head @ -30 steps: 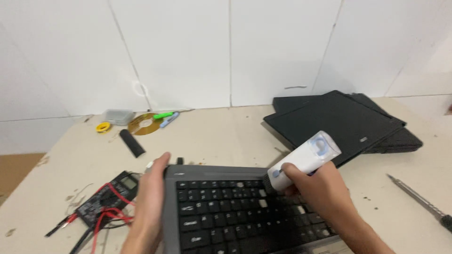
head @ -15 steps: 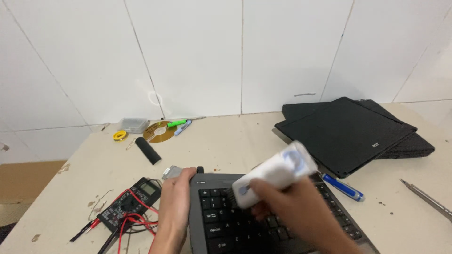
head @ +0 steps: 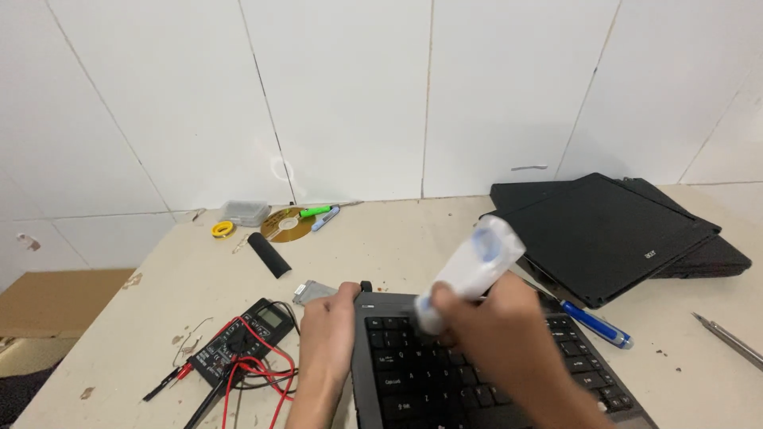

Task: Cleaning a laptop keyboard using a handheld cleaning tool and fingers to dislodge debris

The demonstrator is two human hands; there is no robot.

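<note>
White-tiled wall, beige table (head: 413,238). Multimeter (head: 238,342) far left; left hand (head: 326,338) pressed flat, bracing keyboard (head: 477,373) edge. Right hand (head: 501,334) curled around white tool (head: 469,270). Risk: hard pressure could pop keys.

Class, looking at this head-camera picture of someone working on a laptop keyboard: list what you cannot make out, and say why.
- White bottle, head view: motion-blurred; its nozzle end is lost against the keys.
- Laptop keyboard: front cut off by the bottom edge, middle hidden by the right hand.
- Left hand: fingertips curl over the keyboard's edge, grip unclear.
- Small grey piece: too small to identify.
</note>
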